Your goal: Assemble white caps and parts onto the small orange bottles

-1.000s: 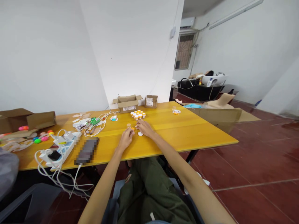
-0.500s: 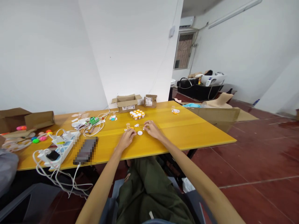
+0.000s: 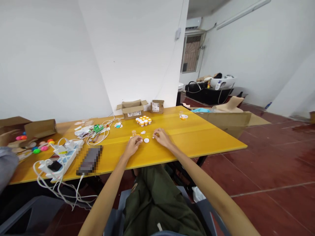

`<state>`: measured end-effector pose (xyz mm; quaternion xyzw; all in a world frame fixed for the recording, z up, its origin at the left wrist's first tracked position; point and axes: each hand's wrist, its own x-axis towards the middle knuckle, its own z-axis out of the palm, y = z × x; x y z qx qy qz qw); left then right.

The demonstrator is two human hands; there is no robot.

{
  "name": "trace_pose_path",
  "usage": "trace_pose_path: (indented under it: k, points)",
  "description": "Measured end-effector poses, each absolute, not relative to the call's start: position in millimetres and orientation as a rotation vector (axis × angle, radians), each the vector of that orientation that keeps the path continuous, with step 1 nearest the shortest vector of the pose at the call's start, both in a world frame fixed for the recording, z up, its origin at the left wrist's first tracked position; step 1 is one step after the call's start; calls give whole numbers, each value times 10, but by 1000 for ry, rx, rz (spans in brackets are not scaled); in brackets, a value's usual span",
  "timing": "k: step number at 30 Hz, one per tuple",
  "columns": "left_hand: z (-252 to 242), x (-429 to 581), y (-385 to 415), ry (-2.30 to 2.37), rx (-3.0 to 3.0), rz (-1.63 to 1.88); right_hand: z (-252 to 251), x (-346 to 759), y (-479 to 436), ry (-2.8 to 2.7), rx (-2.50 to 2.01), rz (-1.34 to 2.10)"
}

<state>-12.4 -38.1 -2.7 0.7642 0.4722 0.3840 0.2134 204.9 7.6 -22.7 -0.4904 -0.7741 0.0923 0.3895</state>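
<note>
My left hand (image 3: 133, 145) rests on the yellow table (image 3: 197, 137) with its fingers curled together; what is in them, if anything, is too small to name. My right hand (image 3: 161, 137) is closed in a pinch just above the tabletop. A tiny whitish spot shows at its fingertips, its kind unclear. Between the hands lies a round white disc (image 3: 146, 140), touched by neither. Just beyond the left fingers stands a small clear cup (image 3: 134, 132), with something orange partly hidden by the hand. Small white pieces with dark spots (image 3: 143, 132) lie beyond the disc.
Several small orange-and-white containers (image 3: 143, 121) stand grouped behind. Further back are an open carton (image 3: 133, 109) and a smaller box (image 3: 157, 107). At left lie cables, a power strip (image 3: 70, 157) and a phone (image 3: 90, 160). More small parts (image 3: 183, 116) sit at far right.
My right hand has shifted slightly away from the white disc, widening the gap between them. The left hand stays nearly in place. The whole view has moved a little.
</note>
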Motion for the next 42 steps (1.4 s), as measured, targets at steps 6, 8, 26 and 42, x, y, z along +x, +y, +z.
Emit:
trace_pose_path:
  k: [6,8,26,42]
  points:
    - [-42,-106,-346,1310,2132,1108,-180,1943,-60,-2113,-1106,129]
    - [-29,-102,-346,1310,2136,1114,-153,1886,-114,-2162,-1096,135]
    - [-61,-119,-258,1141,2137,1047,-131,1825,-239,-2287,-1037,233]
    - [-73,-130,-218,1169,2097,976,-106,1820,-253,-2278,-1019,230]
